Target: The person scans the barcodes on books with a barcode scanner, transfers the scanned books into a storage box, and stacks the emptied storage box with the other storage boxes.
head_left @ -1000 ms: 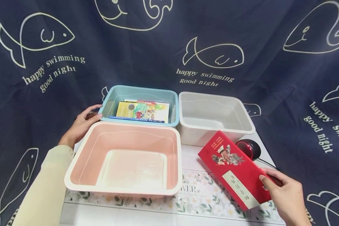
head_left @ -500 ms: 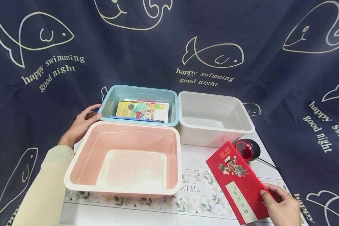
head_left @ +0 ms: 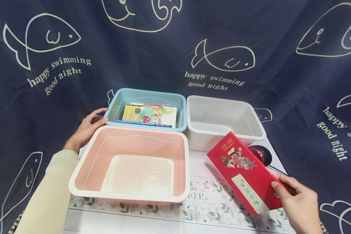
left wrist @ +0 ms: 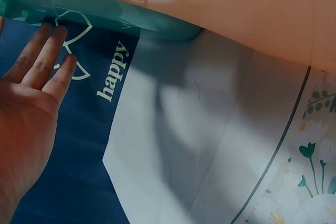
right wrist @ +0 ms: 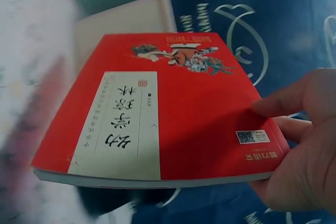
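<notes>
My right hand (head_left: 301, 201) pinches a red book (head_left: 257, 175) by one corner, thumb on the cover. In the right wrist view the book (right wrist: 199, 114) lies cover up, tilted, with a cream title panel, an illustration and a small QR code. It is held over the table in front of the grey bin (head_left: 222, 139). My left hand (head_left: 84, 131) touches the left end of the blue bin (head_left: 117, 104), its fingers (left wrist: 39, 66) fairly straight against the side. Several books (head_left: 152, 115) lie in the blue bin.
A pink bin (head_left: 90, 162) stands in front of the blue one. Right of the grey bin sits a round black-and-red device (head_left: 264, 156) with a cable, partly behind the book. A floral strip (head_left: 213, 201) crosses the white table; a dark blue fish-print curtain (head_left: 152, 58) hangs behind.
My right hand brought the book slightly nearer to me, past the round device, then moved it back forward and up-left. The left hand stays at the blue bin. The view shifted slightly.
</notes>
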`<state>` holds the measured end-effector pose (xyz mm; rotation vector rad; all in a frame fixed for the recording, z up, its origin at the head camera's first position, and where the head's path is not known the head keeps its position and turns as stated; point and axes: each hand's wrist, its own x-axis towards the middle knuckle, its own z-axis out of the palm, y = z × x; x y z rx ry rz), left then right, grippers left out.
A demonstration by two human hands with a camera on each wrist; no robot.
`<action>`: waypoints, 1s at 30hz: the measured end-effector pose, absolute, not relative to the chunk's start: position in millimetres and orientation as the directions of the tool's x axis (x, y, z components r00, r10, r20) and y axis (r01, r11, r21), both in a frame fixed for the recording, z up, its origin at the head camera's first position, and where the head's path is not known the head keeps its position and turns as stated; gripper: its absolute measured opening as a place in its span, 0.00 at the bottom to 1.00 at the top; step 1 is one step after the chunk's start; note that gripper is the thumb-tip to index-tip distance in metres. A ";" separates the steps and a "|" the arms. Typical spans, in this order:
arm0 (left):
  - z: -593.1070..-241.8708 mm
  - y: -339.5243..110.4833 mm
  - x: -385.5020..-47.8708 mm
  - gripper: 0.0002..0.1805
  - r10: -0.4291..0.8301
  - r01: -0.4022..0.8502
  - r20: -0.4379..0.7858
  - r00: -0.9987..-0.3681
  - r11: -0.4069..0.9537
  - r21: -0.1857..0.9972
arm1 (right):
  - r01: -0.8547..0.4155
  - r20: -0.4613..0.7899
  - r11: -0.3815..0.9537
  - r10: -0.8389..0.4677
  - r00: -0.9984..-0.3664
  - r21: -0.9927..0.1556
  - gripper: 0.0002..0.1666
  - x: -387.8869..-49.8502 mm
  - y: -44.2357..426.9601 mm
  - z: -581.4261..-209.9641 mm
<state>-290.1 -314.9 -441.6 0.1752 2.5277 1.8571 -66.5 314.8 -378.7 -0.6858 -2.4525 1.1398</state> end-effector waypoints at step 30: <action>-443.4 -314.9 -290.4 0.32 0.073 0.085 0.065 -0.995 0.317 0.945 | -0.353 0.386 0.393 0.006 -0.923 -0.849 0.13 -241.8 227.7 -246.3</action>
